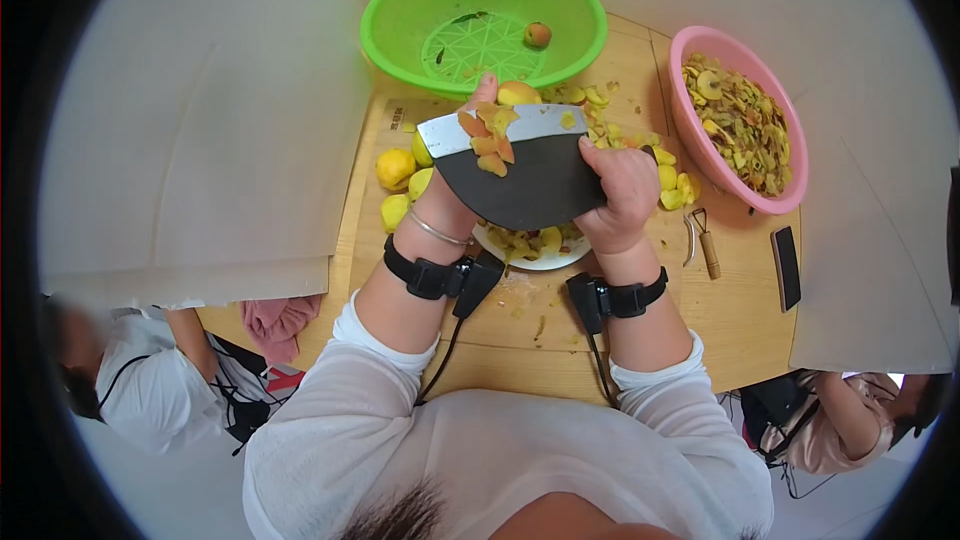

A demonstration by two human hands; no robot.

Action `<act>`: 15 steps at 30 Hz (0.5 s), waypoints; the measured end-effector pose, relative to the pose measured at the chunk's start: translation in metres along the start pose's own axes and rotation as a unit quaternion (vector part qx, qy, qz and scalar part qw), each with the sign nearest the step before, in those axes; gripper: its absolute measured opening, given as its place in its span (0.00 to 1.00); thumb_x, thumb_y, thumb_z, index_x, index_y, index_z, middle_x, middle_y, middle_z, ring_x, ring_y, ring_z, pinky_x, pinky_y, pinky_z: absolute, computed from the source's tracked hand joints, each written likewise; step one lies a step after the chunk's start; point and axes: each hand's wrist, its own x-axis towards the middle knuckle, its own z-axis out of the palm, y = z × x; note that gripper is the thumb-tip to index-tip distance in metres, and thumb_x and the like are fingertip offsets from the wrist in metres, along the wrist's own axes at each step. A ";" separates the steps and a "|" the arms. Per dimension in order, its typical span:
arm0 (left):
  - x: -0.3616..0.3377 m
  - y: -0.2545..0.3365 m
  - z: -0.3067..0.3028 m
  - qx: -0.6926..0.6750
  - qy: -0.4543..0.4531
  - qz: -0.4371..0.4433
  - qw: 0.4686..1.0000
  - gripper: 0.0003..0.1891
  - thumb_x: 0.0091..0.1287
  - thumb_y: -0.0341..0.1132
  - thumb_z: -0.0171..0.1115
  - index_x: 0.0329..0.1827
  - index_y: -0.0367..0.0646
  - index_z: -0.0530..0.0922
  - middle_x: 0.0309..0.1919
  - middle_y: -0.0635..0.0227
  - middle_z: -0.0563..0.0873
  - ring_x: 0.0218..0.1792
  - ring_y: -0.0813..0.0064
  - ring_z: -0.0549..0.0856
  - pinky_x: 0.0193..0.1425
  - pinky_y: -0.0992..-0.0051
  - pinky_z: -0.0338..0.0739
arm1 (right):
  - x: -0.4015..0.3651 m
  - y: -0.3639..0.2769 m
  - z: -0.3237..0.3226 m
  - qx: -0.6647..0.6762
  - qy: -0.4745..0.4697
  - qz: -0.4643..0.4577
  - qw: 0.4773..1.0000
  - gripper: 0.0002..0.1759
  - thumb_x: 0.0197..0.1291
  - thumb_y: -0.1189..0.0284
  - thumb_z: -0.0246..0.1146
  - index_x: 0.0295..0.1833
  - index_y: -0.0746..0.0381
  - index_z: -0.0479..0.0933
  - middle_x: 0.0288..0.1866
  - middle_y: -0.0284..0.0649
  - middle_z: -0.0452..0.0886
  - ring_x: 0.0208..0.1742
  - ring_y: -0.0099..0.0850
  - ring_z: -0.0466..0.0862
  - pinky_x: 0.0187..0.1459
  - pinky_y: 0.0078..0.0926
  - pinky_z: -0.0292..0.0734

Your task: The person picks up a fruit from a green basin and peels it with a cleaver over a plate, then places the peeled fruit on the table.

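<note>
My right hand (628, 188) grips the right end of a broad half-moon chopping knife (535, 180), black with a straight silver edge, its thumb on the upper face. Orange-yellow fruit peels (489, 135) stick to the left part of the blade. Behind the knife's left end is my left hand (484, 92); a thumb shows past the silver edge, but the blade hides the other fingers. Under the knife, a white plate (545, 263) holds chopped pieces and peels. Yellow peeled fruits (395, 169) lie left of my left wrist, and an orange fruit (518, 93) sits beyond the blade.
A green basket (385, 45) at the back holds one fruit (538, 35). A pink basin (683, 120) of peels stands at right. Nearer lie a wooden-handled peeler (709, 255), a curved metal piece (690, 240) and a phone (786, 268). Pink cloth (280, 323) lies left; people sit on both sides.
</note>
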 end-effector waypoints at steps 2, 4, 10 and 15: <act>0.000 -0.007 -0.004 -0.002 -0.058 0.036 0.998 0.24 0.74 0.55 0.50 0.58 0.45 0.74 0.50 0.62 0.84 0.51 0.71 0.83 0.58 0.70 0.78 | -0.001 -0.002 0.000 -0.005 0.001 0.001 1.000 0.21 0.41 0.64 0.74 0.44 0.57 0.82 0.26 0.35 0.80 0.25 0.35 0.78 0.29 0.32 0.67; 0.002 -0.006 -0.012 -0.004 -0.116 0.072 0.991 0.24 0.75 0.54 0.49 0.61 0.45 0.72 0.52 0.63 0.83 0.52 0.71 0.83 0.60 0.69 0.77 | 0.002 -0.004 -0.001 0.001 -0.005 0.011 1.000 0.21 0.42 0.63 0.74 0.44 0.57 0.82 0.25 0.34 0.78 0.25 0.35 0.77 0.29 0.32 0.66; -0.008 -0.009 0.047 0.097 0.165 0.116 0.975 0.19 0.75 0.54 0.49 0.39 0.48 0.76 0.32 0.70 0.83 0.35 0.77 0.83 0.42 0.76 0.80 | 0.000 -0.001 0.002 0.007 0.000 0.004 1.000 0.21 0.41 0.61 0.75 0.43 0.57 0.82 0.25 0.34 0.78 0.25 0.35 0.77 0.29 0.31 0.65; 0.001 -0.003 -0.034 0.096 -0.198 0.130 0.967 0.24 0.79 0.44 0.44 0.76 0.54 0.58 0.61 0.63 0.75 0.61 0.71 0.76 0.68 0.67 0.71 | 0.000 0.000 0.002 0.008 0.001 0.005 1.000 0.20 0.42 0.63 0.75 0.43 0.57 0.82 0.24 0.34 0.78 0.25 0.35 0.77 0.29 0.31 0.66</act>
